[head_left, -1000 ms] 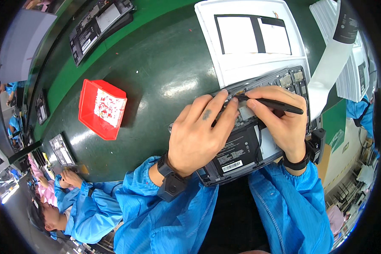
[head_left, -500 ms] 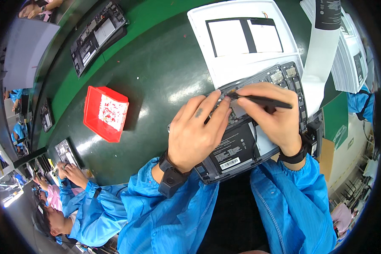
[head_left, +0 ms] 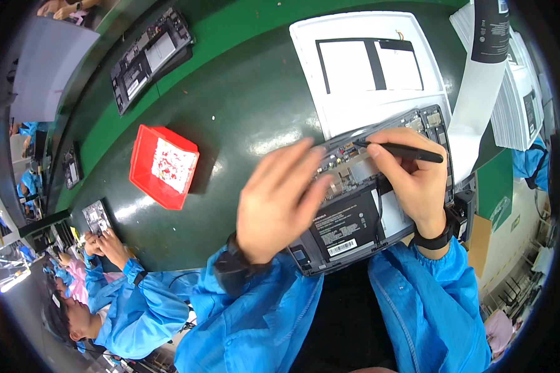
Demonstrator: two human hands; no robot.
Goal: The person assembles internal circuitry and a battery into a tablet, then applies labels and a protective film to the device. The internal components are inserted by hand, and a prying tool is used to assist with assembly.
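Note:
An opened laptop base (head_left: 379, 186) lies tilted at the bench edge by my lap, its circuit board and black battery (head_left: 341, 229) exposed. My right hand (head_left: 417, 180) pinches a slim black pointed tool (head_left: 410, 151); the tip reaches the board's far edge, and I cannot tell whether it is tweezers or a pick. My left hand (head_left: 277, 202), blurred by motion, is over the laptop's left side with fingers spread and nothing visible in it. Part of the board shows between the hands.
Beyond the laptop sits a white foam tray (head_left: 379, 99) with a black-framed white sheet. A red bin (head_left: 162, 166) stands to the left. Stacked white trays (head_left: 516, 99) and a curled white strip (head_left: 479, 118) are right. Another open laptop (head_left: 150, 59) lies far left; a co-worker (head_left: 137, 304) works at left.
My left hand has lifted off the board and shifted slightly left, uncovering more of it. The right hand keeps the black tool at the board. The view has shifted a little.

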